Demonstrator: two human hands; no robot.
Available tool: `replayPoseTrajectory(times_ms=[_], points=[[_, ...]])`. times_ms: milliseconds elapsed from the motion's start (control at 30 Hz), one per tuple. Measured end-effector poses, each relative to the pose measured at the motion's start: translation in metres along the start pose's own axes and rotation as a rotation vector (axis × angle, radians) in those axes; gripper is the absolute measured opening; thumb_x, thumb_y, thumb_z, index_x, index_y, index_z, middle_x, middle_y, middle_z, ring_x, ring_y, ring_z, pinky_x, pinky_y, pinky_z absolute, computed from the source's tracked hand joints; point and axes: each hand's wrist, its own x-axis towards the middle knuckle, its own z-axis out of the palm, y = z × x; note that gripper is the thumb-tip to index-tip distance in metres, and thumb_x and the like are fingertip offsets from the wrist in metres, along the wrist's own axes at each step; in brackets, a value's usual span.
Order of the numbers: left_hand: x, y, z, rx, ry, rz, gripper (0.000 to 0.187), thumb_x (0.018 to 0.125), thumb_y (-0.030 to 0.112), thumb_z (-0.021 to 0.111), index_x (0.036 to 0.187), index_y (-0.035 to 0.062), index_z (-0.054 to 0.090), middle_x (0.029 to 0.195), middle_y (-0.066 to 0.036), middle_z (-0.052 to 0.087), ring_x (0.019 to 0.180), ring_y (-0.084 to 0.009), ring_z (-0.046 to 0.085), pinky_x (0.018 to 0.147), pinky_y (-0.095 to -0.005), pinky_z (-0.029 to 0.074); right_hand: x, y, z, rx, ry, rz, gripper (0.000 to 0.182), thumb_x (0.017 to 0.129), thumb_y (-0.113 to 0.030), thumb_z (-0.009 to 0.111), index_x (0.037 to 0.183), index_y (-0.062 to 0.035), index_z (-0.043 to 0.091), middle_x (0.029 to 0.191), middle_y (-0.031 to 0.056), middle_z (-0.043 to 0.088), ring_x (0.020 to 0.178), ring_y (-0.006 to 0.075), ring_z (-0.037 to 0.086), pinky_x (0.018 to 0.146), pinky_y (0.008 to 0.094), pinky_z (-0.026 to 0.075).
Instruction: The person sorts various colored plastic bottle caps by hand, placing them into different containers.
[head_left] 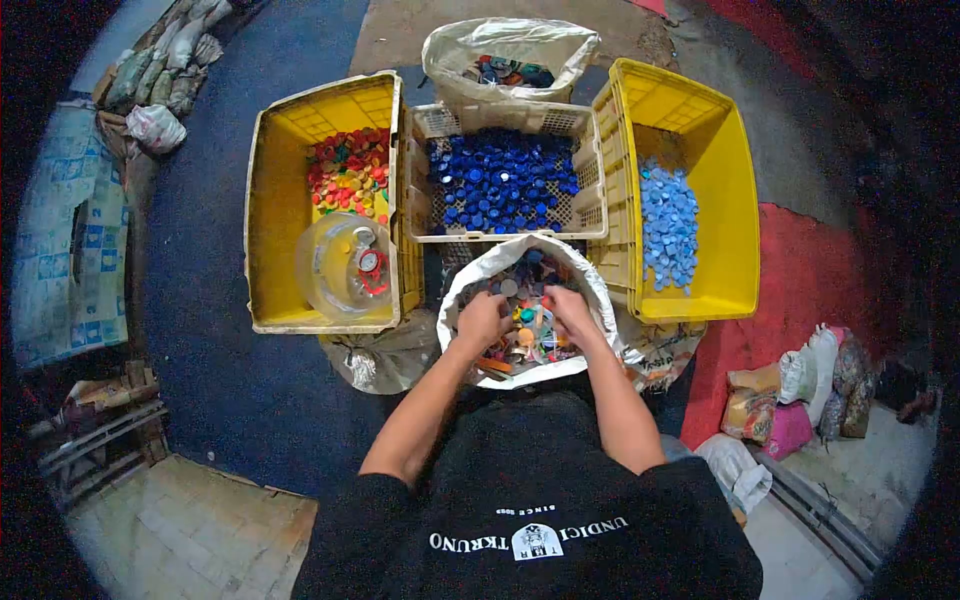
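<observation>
A white woven sack (451, 310) stands open in front of me, holding mixed bottle caps (527, 338) in many colours. Both hands reach into its mouth. My left hand (484, 320) is at the left side with its fingers curled down among the caps. A grey round cap (509, 288) lies just beyond its fingertips. At the right side, my right hand (573, 316) has its fingers bent inward, and a red cap (547, 301) shows right at the fingertips. What the fingers hold, if anything, I cannot tell.
Behind the sack, a cream crate (508, 238) holds dark blue caps. A yellow crate (270, 200) at left contains red and yellow caps and a clear round container (325, 275). Light blue caps fill part of the right yellow crate (725, 200). Another sack (440, 60) stands at the back.
</observation>
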Motion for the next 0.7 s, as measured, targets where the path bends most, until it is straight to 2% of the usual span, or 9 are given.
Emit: replayPoseTrajectory(times_ms=[33,100,133,233,367,433,533,633,700], points=[[-0.010,0.005,-0.009,-0.076,0.128,0.087,0.019,0.074,0.018,0.070,0.086,0.0044,0.066,0.085,-0.015,0.062,0.079,-0.0353,0.062,0.069,-0.0418,0.051,0.016,0.007,0.003,-0.003,-0.007,-0.008,0.017,0.082,-0.020,0.053,0.079,-0.0034,0.057,0.061,0.0071,0.055,0.058,0.0240,0.055,0.050,0.0371,0.042],[-0.024,0.007,-0.015,-0.178,0.216,0.083,0.023,0.073,0.020,0.073,0.086,0.0030,0.066,0.086,-0.015,0.061,0.078,-0.0333,0.061,0.069,-0.0403,0.051,0.039,0.016,0.010,-0.697,0.209,-0.413,0.027,0.083,-0.026,0.056,0.092,-0.0005,0.063,0.081,0.0171,0.067,0.079,0.0339,0.064,0.070,0.0447,0.051],[-0.029,0.008,-0.017,-0.282,0.297,0.085,0.027,0.072,0.022,0.076,0.086,0.0016,0.066,0.086,-0.014,0.061,0.077,-0.0314,0.061,0.069,-0.0389,0.050,0.050,0.013,0.012,-0.746,0.203,-0.308,0.037,0.083,-0.029,0.058,0.105,-0.0004,0.064,0.104,0.0241,0.064,0.098,0.0393,0.061,0.089,0.0449,0.047],[-0.045,0.016,-0.028,-0.539,0.258,0.012,0.025,0.074,0.018,0.077,0.089,0.0007,0.066,0.086,-0.013,0.061,0.076,-0.0266,0.061,0.069,-0.0348,0.050,0.065,0.007,0.016,-0.919,0.045,-0.078,0.042,0.080,-0.029,0.061,0.111,-0.0011,0.063,0.109,0.0247,0.062,0.102,0.0379,0.061,0.091,0.0446,0.047],[-0.066,0.019,-0.025,-0.643,0.378,0.061,0.021,0.074,0.015,0.077,0.088,0.0014,0.067,0.090,-0.011,0.062,0.084,-0.0236,0.062,0.075,-0.0336,0.050,0.070,-0.002,0.018,-1.097,-0.112,-0.073,0.041,0.079,-0.029,0.062,0.108,0.0001,0.064,0.112,0.0249,0.062,0.104,0.0377,0.060,0.091,0.0446,0.047],[-0.076,0.021,-0.028,-0.579,0.428,0.083,0.021,0.074,0.016,0.077,0.085,0.0018,0.066,0.096,-0.012,0.061,0.091,-0.0252,0.061,0.080,-0.0346,0.049,0.067,0.005,0.018,-1.119,-0.033,-0.074,0.035,0.079,-0.025,0.062,0.104,-0.0005,0.066,0.110,0.0248,0.062,0.102,0.0375,0.061,0.090,0.0438,0.048],[-0.086,0.024,-0.028,-0.490,0.492,0.057,0.021,0.074,0.017,0.077,0.082,0.0012,0.065,0.104,-0.015,0.060,0.100,-0.0269,0.058,0.087,-0.0357,0.046,0.052,0.001,0.016,-1.027,0.081,-0.238,0.034,0.077,-0.024,0.065,0.101,-0.0005,0.067,0.106,0.0247,0.063,0.100,0.0383,0.061,0.088,0.0447,0.049],[-0.096,0.021,-0.028,-0.633,0.417,0.061,0.025,0.073,0.018,0.078,0.080,-0.0004,0.062,0.106,-0.015,0.062,0.099,-0.0253,0.059,0.085,-0.0344,0.047,0.039,0.002,0.007,-0.860,0.098,-0.328,0.034,0.077,-0.027,0.071,0.096,0.0009,0.067,0.098,0.0213,0.067,0.092,0.0286,0.066,0.082,0.0406,0.051],[-0.099,0.014,-0.023,-0.734,0.299,-0.001,0.026,0.076,0.018,0.077,0.078,-0.0013,0.060,0.104,-0.014,0.064,0.097,-0.0205,0.061,0.082,-0.0314,0.049,0.044,0.000,-0.004,-0.587,-0.139,-0.371,0.035,0.075,-0.033,0.076,0.092,-0.0032,0.068,0.084,0.0121,0.068,0.079,0.0218,0.066,0.072,0.0356,0.051]])
